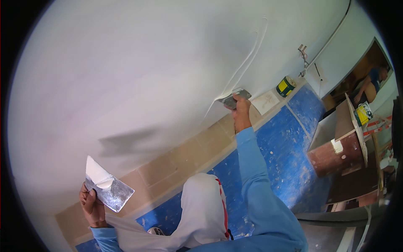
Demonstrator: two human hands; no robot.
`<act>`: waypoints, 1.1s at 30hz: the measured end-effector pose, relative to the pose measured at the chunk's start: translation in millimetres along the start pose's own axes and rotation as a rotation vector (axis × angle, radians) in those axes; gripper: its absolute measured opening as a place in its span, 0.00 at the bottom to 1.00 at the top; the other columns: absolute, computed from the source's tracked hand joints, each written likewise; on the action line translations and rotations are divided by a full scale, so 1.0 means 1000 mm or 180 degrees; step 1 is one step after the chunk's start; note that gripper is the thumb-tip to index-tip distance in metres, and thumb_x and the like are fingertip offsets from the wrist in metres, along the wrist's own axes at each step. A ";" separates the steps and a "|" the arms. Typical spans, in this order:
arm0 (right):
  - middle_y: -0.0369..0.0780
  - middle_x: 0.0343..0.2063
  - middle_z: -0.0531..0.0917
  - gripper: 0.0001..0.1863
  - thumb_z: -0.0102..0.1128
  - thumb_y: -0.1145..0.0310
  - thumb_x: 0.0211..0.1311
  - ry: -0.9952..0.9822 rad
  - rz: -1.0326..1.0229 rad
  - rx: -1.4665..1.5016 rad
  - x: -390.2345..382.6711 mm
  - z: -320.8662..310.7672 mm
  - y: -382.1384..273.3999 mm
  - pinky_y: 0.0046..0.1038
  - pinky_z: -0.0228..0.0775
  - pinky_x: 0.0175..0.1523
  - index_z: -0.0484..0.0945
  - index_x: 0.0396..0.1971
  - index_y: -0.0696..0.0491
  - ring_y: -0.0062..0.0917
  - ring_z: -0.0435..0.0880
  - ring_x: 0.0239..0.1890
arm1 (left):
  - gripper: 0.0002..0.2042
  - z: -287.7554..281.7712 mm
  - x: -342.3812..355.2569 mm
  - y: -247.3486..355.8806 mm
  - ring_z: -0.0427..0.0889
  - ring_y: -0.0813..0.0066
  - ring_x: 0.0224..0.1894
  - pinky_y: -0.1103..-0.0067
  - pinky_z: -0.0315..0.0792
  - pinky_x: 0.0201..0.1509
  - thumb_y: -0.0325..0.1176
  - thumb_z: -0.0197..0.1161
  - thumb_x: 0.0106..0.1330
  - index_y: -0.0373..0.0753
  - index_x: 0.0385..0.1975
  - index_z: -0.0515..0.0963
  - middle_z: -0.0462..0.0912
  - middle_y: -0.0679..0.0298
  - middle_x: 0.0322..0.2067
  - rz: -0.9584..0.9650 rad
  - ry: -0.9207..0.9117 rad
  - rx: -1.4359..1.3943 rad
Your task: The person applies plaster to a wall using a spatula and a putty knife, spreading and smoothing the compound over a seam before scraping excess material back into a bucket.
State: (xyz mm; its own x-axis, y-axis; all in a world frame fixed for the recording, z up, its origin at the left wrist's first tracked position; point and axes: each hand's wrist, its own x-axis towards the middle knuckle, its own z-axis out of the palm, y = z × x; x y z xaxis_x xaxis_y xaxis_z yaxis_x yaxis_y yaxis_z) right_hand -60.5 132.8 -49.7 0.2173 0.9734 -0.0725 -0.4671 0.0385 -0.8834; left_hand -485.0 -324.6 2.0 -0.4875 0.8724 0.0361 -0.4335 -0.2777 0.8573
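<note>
My right hand (240, 112) grips a flat metal putty knife (234, 99), its blade edge against the white wall (126, 75). Thin raised ridges of white putty (247, 56) run up the wall from the blade. At the lower left, my left hand (93, 206) holds a metal plate (114, 196) away from the wall. White putty (97, 172) covers the upper part of that plate, and its shadow falls on the wall beside it.
Beige tiles (184, 157) line the wall's base, beside a blue paint-spotted floor covering (268, 145). A green and yellow bucket (286, 86) stands near the far corner. At the right are a brown cabinet (336, 157), another bucket (363, 114) and a person (370, 86) in a doorway.
</note>
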 end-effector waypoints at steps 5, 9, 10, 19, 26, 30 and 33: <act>0.46 0.39 0.80 0.18 0.61 0.76 0.57 -0.0006 -0.0273 -0.0134 0.021 0.011 -0.044 0.53 0.82 0.35 0.71 0.47 0.64 0.41 0.84 0.37 | 0.18 0.000 0.005 -0.001 0.82 0.69 0.48 0.73 0.74 0.58 0.29 0.63 0.63 0.29 0.51 0.73 0.82 0.56 0.46 -0.0027 -0.0067 -0.0073; 0.50 0.43 0.78 0.21 0.60 0.76 0.58 -0.0069 -0.0311 -0.0190 -0.001 0.048 -0.089 0.57 0.81 0.40 0.69 0.50 0.65 0.45 0.83 0.40 | 0.18 0.005 0.005 0.005 0.82 0.70 0.47 0.74 0.74 0.56 0.30 0.64 0.63 0.29 0.49 0.73 0.82 0.56 0.44 -0.0060 -0.0064 -0.0045; 0.50 0.43 0.77 0.21 0.60 0.77 0.58 -0.0062 -0.0348 -0.0234 -0.002 0.055 -0.099 0.58 0.80 0.41 0.68 0.51 0.65 0.46 0.83 0.41 | 0.17 0.005 0.005 0.005 0.82 0.70 0.46 0.75 0.74 0.55 0.30 0.64 0.63 0.29 0.48 0.73 0.82 0.57 0.44 -0.0065 -0.0071 -0.0055; 0.53 0.47 0.76 0.22 0.56 0.76 0.59 -0.0036 -0.0632 -0.0434 -0.003 0.101 -0.178 0.59 0.80 0.43 0.67 0.54 0.65 0.49 0.82 0.44 | 0.15 0.005 0.009 0.006 0.82 0.72 0.43 0.76 0.75 0.53 0.30 0.64 0.61 0.30 0.45 0.74 0.82 0.58 0.41 -0.0118 -0.0054 -0.0128; 0.55 0.48 0.75 0.20 0.55 0.75 0.60 -0.0048 -0.0744 -0.0503 -0.008 0.132 -0.225 0.60 0.80 0.44 0.69 0.51 0.65 0.50 0.81 0.46 | 0.16 0.004 0.009 0.009 0.83 0.71 0.44 0.76 0.76 0.52 0.31 0.64 0.61 0.29 0.45 0.74 0.82 0.58 0.41 -0.0182 -0.0092 -0.0235; 0.56 0.49 0.75 0.19 0.54 0.73 0.60 -0.0010 -0.0933 -0.0557 -0.013 0.153 -0.248 0.60 0.80 0.43 0.69 0.51 0.65 0.51 0.81 0.46 | 0.15 0.006 0.010 0.008 0.82 0.72 0.44 0.76 0.76 0.52 0.30 0.63 0.62 0.29 0.46 0.74 0.82 0.58 0.41 -0.0186 -0.0073 -0.0285; 0.56 0.47 0.75 0.20 0.54 0.75 0.59 -0.0091 -0.1171 -0.0653 -0.018 0.170 -0.266 0.56 0.82 0.38 0.68 0.50 0.69 0.49 0.82 0.43 | 0.14 0.008 0.011 0.010 0.82 0.72 0.43 0.76 0.75 0.52 0.31 0.61 0.63 0.29 0.45 0.74 0.82 0.58 0.41 -0.0201 -0.0081 -0.0261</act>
State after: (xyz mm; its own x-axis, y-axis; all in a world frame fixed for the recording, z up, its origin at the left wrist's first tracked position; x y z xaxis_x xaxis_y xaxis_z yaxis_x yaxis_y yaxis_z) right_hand -85.8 143.6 265.0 0.3125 0.9091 0.2754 -0.1819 0.3418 -0.9220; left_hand -489.2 -314.4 14.8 -0.4384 0.8988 -0.0027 -0.5238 -0.2530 0.8134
